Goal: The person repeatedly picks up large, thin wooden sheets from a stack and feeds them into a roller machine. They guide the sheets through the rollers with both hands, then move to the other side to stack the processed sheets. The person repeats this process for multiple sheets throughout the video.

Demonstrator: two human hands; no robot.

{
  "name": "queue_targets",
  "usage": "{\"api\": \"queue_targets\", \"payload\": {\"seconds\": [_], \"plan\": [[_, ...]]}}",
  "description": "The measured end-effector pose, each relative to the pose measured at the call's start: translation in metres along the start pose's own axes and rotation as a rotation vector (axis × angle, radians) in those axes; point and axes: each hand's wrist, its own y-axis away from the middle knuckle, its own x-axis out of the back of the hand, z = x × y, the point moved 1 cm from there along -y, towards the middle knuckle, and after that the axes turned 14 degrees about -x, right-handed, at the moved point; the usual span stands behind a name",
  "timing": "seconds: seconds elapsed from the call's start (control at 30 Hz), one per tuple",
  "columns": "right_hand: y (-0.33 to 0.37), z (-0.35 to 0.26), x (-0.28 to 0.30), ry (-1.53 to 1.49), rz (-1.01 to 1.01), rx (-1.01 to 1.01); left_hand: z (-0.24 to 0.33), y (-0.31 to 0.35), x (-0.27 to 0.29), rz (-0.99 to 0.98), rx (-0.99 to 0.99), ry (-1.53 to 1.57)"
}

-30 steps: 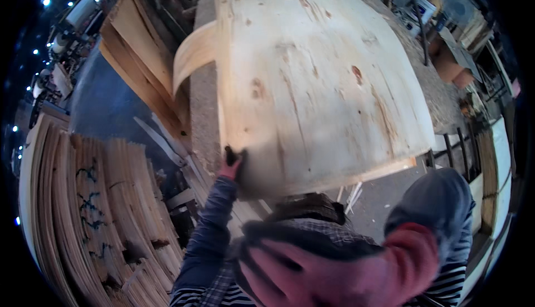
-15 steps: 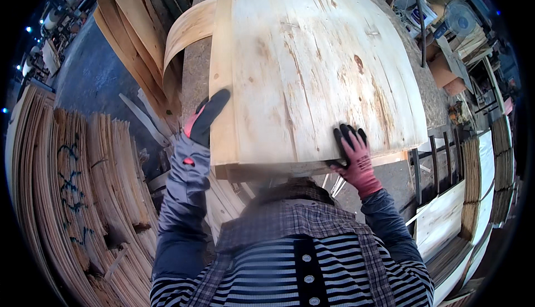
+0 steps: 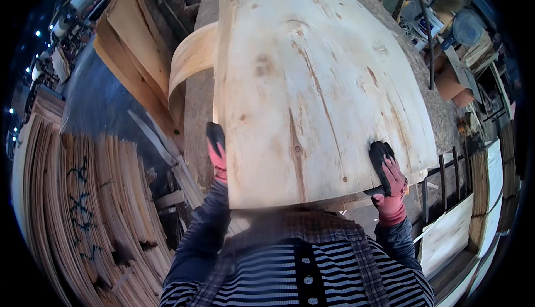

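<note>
Touching veneer sheet (image 3: pixel 317 89), cardboard box (image 3: pixel 450 85), contents unclear

Stacked veneers (image 3: pixel 50 195), a broad wood sheet (image 3: pixel 334 84) and a rough worktable (image 3: pixel 198 98) show a woodworking workshop

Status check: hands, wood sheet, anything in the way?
Left hand at left edge of pale wood sheet; right hand at its near edge, rightward. Sheet spread over speckled board. Curled strip juts out left.
</note>
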Motion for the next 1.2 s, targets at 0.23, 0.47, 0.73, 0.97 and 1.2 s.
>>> {"api": "queue_targets", "payload": {"seconds": [0.23, 0.47, 0.73, 0.97, 1.2], "plan": [[0.021, 0.014, -0.044, 0.055, -0.273, 0.044, 0.081, -0.119, 0.029, -0.44, -0.807, -0.048], [-0.032, -0.025, -0.001, 0.2, 0.005, -0.069, 0.062, -0.141, 0.035, 0.041, -0.483, 0.415], [-0.21, 0.037, -0.077, 0.391, -0.117, 0.182, 0.019, 0.017, -0.002, -0.51, 0.078, -0.44], [-0.311, 0.092, -0.209, 0.388, 0.035, 0.099, 0.018, 0.07, 0.006, -0.504, 0.397, -0.431], [-0.27, -0.028, -0.146, 0.096, -0.132, 0.251, -0.035, 0.11, 0.018, -0.474, 0.701, -0.218]]}}
